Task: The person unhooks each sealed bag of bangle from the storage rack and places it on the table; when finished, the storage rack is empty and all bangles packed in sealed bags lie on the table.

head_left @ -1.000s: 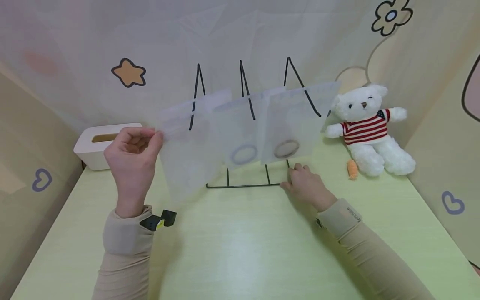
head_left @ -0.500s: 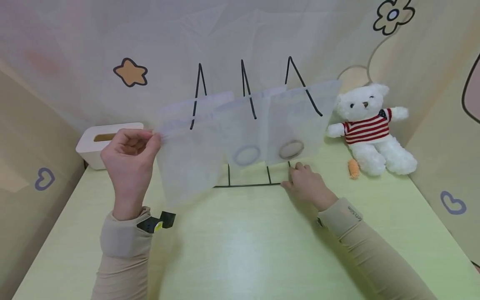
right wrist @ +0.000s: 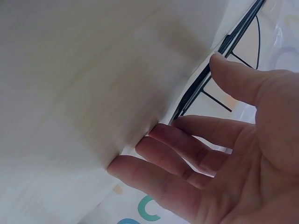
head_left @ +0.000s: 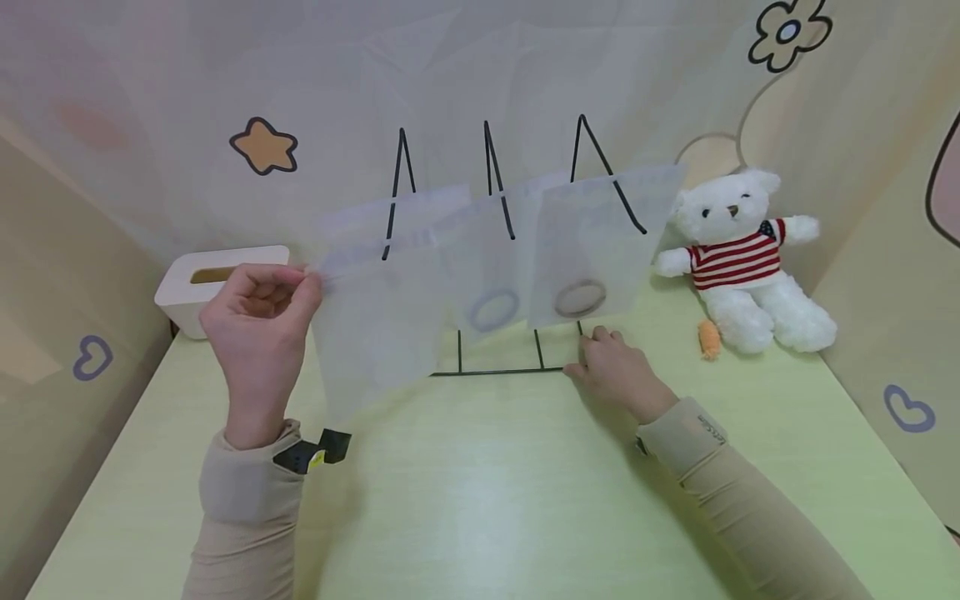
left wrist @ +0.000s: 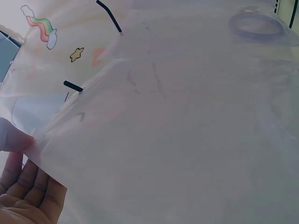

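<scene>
My left hand (head_left: pixel 258 325) pinches the left edge of a translucent plastic bag (head_left: pixel 382 325) between thumb and forefinger. That bag hangs on the left hook of a black wire rack (head_left: pixel 495 372) and slants down to the left. Two more such bags hang on the other hooks. A pale ring (head_left: pixel 493 310) shows low in the middle bag (head_left: pixel 487 258), and a brownish ring (head_left: pixel 580 298) low in the right bag (head_left: pixel 592 242). My right hand (head_left: pixel 615 371) holds the rack's right front corner, thumb and forefinger at the wire and fingertips down by the tabletop.
A white tissue box (head_left: pixel 180 308) stands at the back left, behind my left hand. At the back right sits a white teddy bear (head_left: pixel 735 258) in a striped shirt, with a small orange object (head_left: pixel 708 340) before it. A patterned cloth (head_left: pixel 337 75) covers the wall.
My left hand has shifted slightly left and down, keeping its pinch on the bag, whose lower left edge has swung a little left. My right hand keeps its place on the rack.
</scene>
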A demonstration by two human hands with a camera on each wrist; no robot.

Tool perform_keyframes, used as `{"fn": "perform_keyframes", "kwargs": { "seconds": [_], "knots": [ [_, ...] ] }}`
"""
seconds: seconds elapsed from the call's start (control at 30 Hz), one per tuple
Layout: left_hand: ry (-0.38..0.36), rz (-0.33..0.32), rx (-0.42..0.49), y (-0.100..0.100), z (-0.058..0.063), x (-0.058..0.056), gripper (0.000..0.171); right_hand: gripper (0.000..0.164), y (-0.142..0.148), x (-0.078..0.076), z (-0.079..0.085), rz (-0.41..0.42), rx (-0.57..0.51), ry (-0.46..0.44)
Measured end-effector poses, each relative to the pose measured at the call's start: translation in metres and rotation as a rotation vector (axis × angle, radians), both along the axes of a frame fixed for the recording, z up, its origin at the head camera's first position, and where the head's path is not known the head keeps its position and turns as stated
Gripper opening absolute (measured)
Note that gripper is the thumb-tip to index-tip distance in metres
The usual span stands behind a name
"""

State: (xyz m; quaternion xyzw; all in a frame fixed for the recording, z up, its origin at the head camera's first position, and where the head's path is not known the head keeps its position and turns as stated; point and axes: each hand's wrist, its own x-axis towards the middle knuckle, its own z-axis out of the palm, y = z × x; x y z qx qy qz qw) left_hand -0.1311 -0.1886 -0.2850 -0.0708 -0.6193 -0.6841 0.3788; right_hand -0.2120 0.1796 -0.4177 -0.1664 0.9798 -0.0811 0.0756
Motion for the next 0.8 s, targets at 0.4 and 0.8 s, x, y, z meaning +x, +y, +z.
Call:
{"fn": "perform_keyframes", "kwargs": {
  "seconds": [0.4,0.8],
  "knots": [
    [0.008,0.002,-0.004,-0.0022,0.0001,0.0042,0.007,0.049,-0.0017,0.0005,0.0028,0.006,0.005,0.012],
    [-0.002,0.002,-0.033,-0.0028,-0.003,0.0077,0.007,0.05,0.0008,0.0011,0.0008,0.022,0.003,0.033]
  ]
}}
